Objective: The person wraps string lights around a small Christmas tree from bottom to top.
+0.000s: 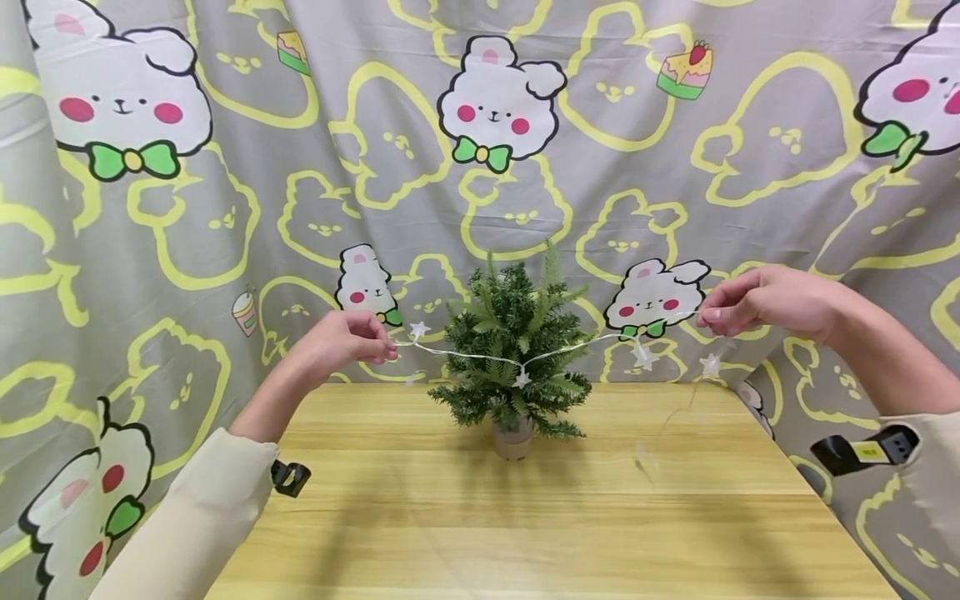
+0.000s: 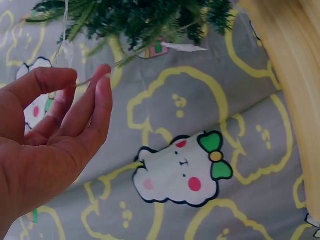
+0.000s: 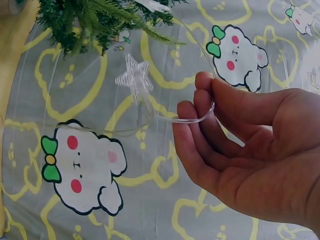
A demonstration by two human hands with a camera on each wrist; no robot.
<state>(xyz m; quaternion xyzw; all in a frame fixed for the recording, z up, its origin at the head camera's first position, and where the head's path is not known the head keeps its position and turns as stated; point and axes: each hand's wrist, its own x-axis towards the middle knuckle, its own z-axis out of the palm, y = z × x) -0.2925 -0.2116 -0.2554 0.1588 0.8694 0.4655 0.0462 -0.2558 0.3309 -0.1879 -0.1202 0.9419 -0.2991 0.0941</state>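
Note:
A star string light (image 1: 522, 379), clear wire with small white stars, spans the front of a small green artificial Christmas tree (image 1: 517, 325). My left hand (image 1: 343, 342) holds the wire's left end between thumb and fingers, beside a star (image 1: 418, 331). On the other side, my right hand (image 1: 780, 302) pinches the wire between thumb and fingertips. Below the right fingers dangles another star (image 3: 134, 78), with loose wire trailing toward the table. The strand sags in the middle, where a star overlaps the branches in the head view.
The tree's round pot (image 1: 512, 442) stands near the back of a light wooden table (image 1: 480, 533). Right behind hangs a grey curtain (image 1: 420, 217) with rabbit prints. Black wrist cameras (image 1: 291, 478) sit at both sleeves.

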